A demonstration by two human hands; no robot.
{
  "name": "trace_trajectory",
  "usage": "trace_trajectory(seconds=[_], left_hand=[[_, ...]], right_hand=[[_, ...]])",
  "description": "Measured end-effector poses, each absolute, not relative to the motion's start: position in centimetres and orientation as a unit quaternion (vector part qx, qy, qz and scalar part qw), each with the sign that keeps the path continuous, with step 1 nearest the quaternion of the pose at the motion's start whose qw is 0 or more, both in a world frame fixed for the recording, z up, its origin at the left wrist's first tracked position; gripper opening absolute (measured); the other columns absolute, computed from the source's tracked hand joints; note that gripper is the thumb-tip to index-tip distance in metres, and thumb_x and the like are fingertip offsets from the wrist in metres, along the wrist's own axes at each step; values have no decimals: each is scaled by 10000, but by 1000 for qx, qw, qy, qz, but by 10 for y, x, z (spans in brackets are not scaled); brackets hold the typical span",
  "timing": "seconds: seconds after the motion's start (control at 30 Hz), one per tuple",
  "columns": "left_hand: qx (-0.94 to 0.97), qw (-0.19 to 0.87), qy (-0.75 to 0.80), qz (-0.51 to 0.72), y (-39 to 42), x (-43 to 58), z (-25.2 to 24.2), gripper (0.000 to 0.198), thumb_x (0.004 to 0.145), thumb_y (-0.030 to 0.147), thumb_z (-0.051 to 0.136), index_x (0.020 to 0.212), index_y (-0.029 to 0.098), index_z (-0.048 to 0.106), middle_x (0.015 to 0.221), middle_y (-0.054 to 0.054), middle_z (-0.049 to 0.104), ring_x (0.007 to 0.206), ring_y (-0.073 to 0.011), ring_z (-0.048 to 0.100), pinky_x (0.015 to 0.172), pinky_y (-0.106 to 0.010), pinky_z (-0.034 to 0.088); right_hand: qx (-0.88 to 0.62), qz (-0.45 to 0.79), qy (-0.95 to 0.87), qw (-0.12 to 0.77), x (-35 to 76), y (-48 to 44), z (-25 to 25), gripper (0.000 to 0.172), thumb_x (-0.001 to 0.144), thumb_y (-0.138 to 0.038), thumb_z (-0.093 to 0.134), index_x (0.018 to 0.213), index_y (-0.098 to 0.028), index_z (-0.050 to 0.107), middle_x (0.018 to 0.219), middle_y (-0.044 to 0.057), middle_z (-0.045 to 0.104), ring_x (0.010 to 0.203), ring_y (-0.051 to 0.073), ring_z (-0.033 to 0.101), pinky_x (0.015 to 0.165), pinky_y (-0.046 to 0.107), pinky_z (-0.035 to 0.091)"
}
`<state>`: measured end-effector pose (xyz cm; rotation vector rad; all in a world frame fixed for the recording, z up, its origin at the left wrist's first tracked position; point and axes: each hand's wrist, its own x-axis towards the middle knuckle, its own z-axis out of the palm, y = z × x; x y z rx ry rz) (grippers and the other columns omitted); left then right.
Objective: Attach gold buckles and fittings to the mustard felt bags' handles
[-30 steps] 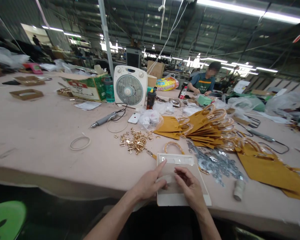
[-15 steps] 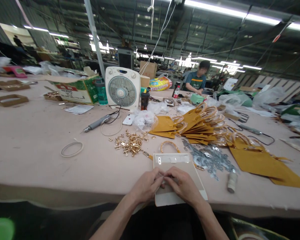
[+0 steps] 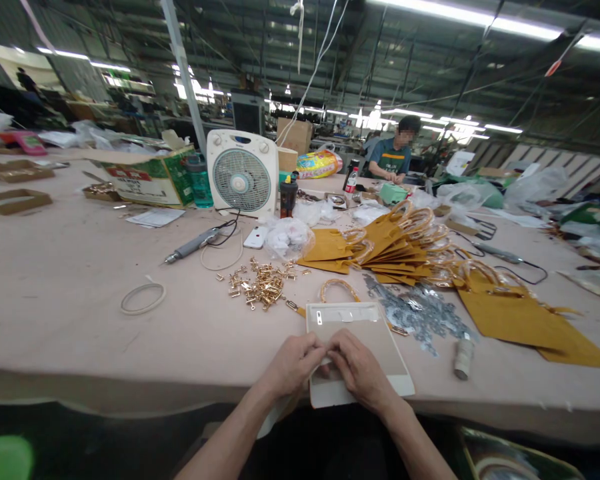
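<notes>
Head view: both my forearms come up from the bottom edge and meet at lower centre, over the near edge of the table [image 3: 70, 267].
Left hand [image 3: 294, 363]: palm down, knuckles up, fingers curled, tips turned in toward the other hand. Its heel sits at the left edge of the cream board [image 3: 375, 337].
Right hand [image 3: 359, 368]: palm down over the board's near half, fingers bent, tips against those of the left.
Grip: fingertips of both hands are bunched together on the board. I cannot tell whether they pinch something small there, since my knuckles cover the spot.
Cream board: flat at lower centre, near edge at the table lip, a clear strip across its far end.
Close by: amber loop handle [image 3: 339, 291] just beyond the far edge, its ends running under the board. Gold fittings [image 3: 260, 287] scattered up-left, silver metal bits [image 3: 423, 313] to the right, small pale roll [image 3: 463, 357] lying farther right.
Farther back: mustard bags [image 3: 395, 247] fanned at centre right, white fan [image 3: 239, 175] upright at upper centre. Grey corded tool [image 3: 193, 245] and tape ring [image 3: 143, 298] to the left.
Other person [image 3: 393, 160]: seated at the far end, hands down at the table, detail too small to read.
Cut off: my elbows, below the frame. The board's near-left corner is behind my left hand.
</notes>
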<state>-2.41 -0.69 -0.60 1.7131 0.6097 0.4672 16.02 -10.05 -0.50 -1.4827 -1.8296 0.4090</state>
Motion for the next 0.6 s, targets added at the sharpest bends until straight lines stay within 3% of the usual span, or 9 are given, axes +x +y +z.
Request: trace_trajectory(seconds=[0.27, 0.4, 0.5, 0.6], left_hand=[[701, 603, 297, 240, 0, -20, -5, 245, 885, 373, 585, 781, 164, 659, 748, -30, 757, 726, -185, 661, 685, -271, 458], [661, 638, 306, 249, 1, -21, -8, 259, 870, 402, 596, 849, 153, 662, 771, -63, 779, 666, -181, 647, 631, -264, 435], [682, 625, 293, 240, -2, -24, -4, 262, 892, 396, 583, 890, 151, 677, 806, -74, 797, 663, -171, 648, 626, -255, 427], [751, 574, 262, 195, -7, -27, 2, 211, 895, 332, 570, 899, 168, 702, 836, -50, 806, 695, -164, 666, 638, -243, 434]], right_hand=[[-548, 21, -727, 413, 152, -108, -30, 186, 1013, -126, 489, 1051, -263, 609, 982, 78, 661, 939, 234, 624, 826, 398, 547], [-505, 76, -758, 406, 151, -133, -26, 243, 1004, -90, 517, 1107, -297, 593, 983, 63, 670, 933, 217, 643, 802, 362, 569], [-499, 138, -737, 435, 159, -137, -10, 186, 1016, -131, 520, 1071, -293, 592, 946, 64, 658, 919, 220, 647, 793, 352, 569], [-560, 142, -683, 447, 171, -113, 13, 90, 1026, -252, 547, 1030, -275, 634, 1074, 98, 665, 1076, 255, 632, 951, 412, 545]])
